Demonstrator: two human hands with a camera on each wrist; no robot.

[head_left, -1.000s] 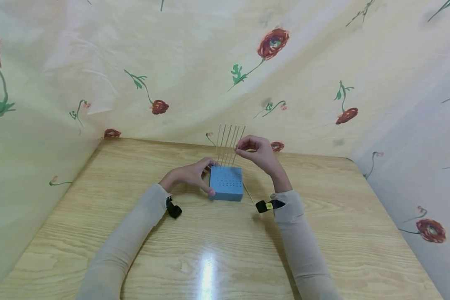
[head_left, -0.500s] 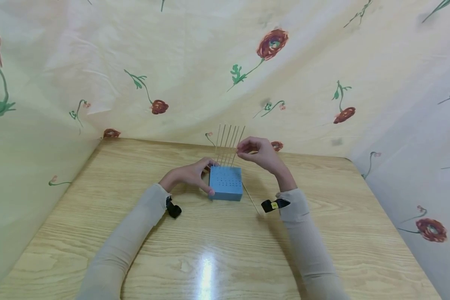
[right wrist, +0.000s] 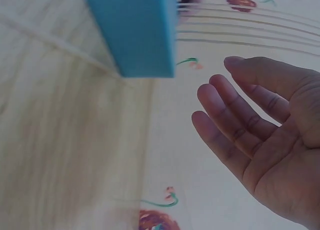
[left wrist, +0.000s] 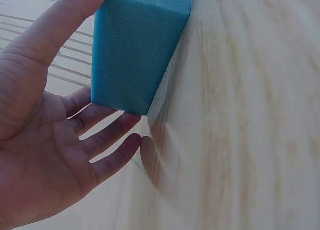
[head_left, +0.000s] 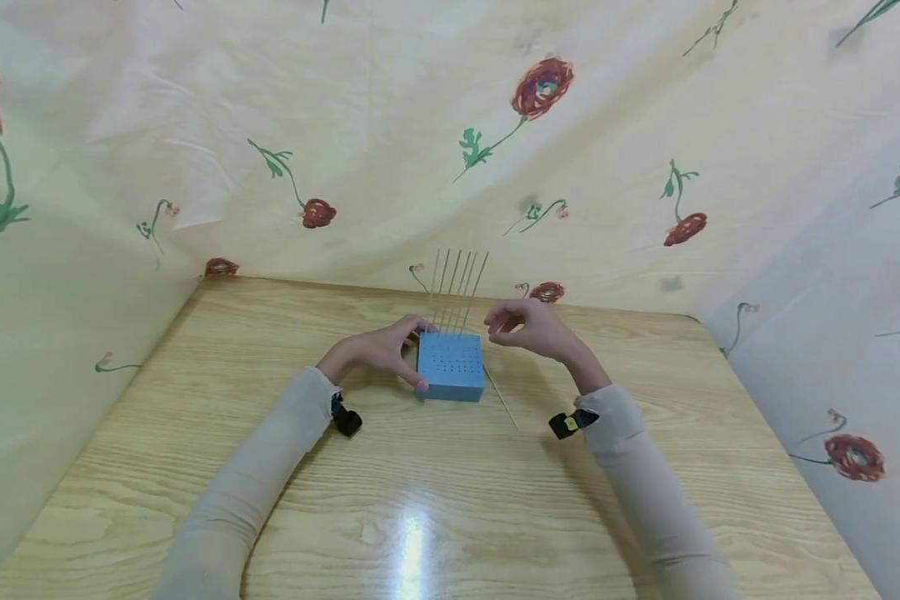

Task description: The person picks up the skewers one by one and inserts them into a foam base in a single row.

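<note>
A blue foam block (head_left: 451, 389) with rows of small holes in its top sits on the table. My left hand (head_left: 378, 348) holds its left side, thumb at the front corner and fingers round the back, as the left wrist view shows of the block (left wrist: 140, 49). Several thin wooden sticks (head_left: 475, 293) stand in the block's back row, the rightmost leaning right. To the right of them my right hand (head_left: 528, 327) hovers with nothing in it. In the right wrist view its loosely bent fingers (right wrist: 220, 109) are apart from block and sticks.
One loose wooden stick (head_left: 501, 397) lies slantwise on the wooden table (head_left: 330, 517), to the right of the block. A flower-printed cloth (head_left: 390, 125) hangs close behind the table and along its sides.
My right hand has let go of the rightmost stick and drawn away to the right and slightly towards me. The stick stays standing. My left hand keeps its place on the block.
</note>
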